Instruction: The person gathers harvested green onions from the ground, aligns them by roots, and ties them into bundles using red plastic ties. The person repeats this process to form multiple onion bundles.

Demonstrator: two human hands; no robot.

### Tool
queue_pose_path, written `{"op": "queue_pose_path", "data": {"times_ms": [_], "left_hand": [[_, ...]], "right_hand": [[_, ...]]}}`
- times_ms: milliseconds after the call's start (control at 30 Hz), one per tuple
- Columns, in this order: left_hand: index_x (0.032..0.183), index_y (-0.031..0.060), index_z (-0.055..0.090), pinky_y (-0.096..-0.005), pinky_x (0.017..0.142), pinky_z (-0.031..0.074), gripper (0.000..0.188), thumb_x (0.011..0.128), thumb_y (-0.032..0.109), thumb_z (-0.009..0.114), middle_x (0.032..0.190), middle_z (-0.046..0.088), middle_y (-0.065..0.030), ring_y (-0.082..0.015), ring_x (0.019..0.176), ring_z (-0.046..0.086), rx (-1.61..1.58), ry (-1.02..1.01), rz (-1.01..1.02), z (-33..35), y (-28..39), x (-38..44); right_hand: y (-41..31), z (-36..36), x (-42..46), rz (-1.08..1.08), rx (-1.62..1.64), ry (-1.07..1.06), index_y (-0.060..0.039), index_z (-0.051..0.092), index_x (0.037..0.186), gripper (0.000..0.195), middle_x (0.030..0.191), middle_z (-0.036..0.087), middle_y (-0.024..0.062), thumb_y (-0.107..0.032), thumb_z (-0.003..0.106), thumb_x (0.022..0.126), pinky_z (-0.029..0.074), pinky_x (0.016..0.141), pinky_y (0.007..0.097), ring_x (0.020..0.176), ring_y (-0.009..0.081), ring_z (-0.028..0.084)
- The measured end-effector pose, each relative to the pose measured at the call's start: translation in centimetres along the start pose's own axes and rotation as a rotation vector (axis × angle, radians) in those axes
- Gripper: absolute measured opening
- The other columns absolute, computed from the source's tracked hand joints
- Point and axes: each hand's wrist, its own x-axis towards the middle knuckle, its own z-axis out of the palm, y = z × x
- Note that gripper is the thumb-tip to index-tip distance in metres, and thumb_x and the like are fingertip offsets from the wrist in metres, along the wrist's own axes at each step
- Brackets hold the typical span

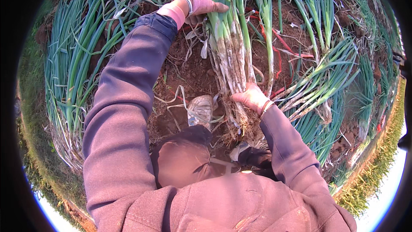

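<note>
A bundle of green onions [230,48] with soil-stained white stems lies lengthwise before me, leaves pointing away and roots [241,125] towards my feet. My left hand [204,5], in a pink glove with a metal bangle at the wrist, grips the bundle where the leaves begin. Lower down, my right hand [252,98] is around the right side of the stems just above the roots, its thumb lying across them. The fingers of both hands are partly hidden by the stalks. A few separate onion stalks [267,38] lie just right of the bundle.
A large pile of green onions [74,71] lies on the left. More onions [322,77] lie on the right, roots towards me. Red strips of tie [286,46] are strewn over brown soil [190,71]. My shoe [200,109] stands near the roots. Grass [363,193] borders the plot.
</note>
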Motion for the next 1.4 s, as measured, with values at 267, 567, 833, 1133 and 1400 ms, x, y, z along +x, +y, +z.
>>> {"op": "queue_pose_path", "data": {"times_ms": [267, 567, 833, 1133, 1400], "left_hand": [[0.115, -0.0024, 0.069, -0.0431, 0.088, 0.058, 0.038, 0.081, 0.011, 0.081, 0.103, 0.074, -0.0131, -0.0280, 0.089, 0.073, -0.933, 0.143, 0.228, 5.2, -3.9, 3.7], [0.118, 0.0022, 0.068, -0.0426, 0.086, 0.055, 0.049, 0.076, 0.016, 0.088, 0.111, 0.072, -0.0127, -0.0264, 0.099, 0.069, -0.825, 0.285, 0.151, 7.1, -4.4, 4.2], [0.129, -0.0011, 0.063, -0.0361, 0.096, 0.052, 0.049, 0.086, 0.019, 0.075, 0.121, 0.070, -0.0172, -0.0248, 0.108, 0.068, -0.835, 0.671, 0.067, 13.1, -9.6, 7.9], [0.100, 0.0122, 0.080, -0.0369, 0.092, 0.055, 0.025, 0.081, 0.029, 0.079, 0.107, 0.076, -0.0101, -0.0290, 0.109, 0.070, 0.767, 0.187, 0.450, 17.5, -8.6, 3.5], [0.121, 0.0184, 0.070, -0.0450, 0.086, 0.055, 0.041, 0.081, 0.015, 0.061, 0.101, 0.074, -0.0139, -0.0348, 0.097, 0.071, 0.698, -0.315, 0.596, 21.6, -13.8, -12.2]], "right_hand": [[-2.7, 1.4, -1.2, 0.124, -0.038, -0.016, 0.0121, 0.064, 0.116, 0.068, 0.114, 0.069, 0.0295, -0.032, 0.081, 0.067, 0.050, 0.100, 0.0385, 0.111, 0.0372, 0.067], [-1.0, 2.6, 0.2, 0.118, -0.206, 0.096, 0.0120, 0.067, 0.111, 0.068, 0.111, 0.068, 0.0336, -0.038, 0.079, 0.067, 0.051, 0.099, 0.0425, 0.112, 0.0420, 0.066], [-2.3, 3.1, 1.1, 0.143, -0.347, 0.098, 0.0125, 0.069, 0.110, 0.066, 0.115, 0.067, 0.0339, -0.035, 0.081, 0.066, 0.053, 0.097, 0.0420, 0.111, 0.0421, 0.066], [-3.6, 3.1, 0.0, 0.149, -0.322, 0.105, 0.0144, 0.069, 0.105, 0.062, 0.102, 0.072, 0.0273, -0.033, 0.083, 0.067, 0.054, 0.089, 0.0397, 0.098, 0.0346, 0.071], [-1.5, 2.9, -0.8, 0.172, -0.412, 0.022, 0.0149, 0.061, 0.119, 0.075, 0.113, 0.067, 0.0252, -0.035, 0.084, 0.068, 0.052, 0.093, 0.0387, 0.103, 0.0320, 0.066]]}}
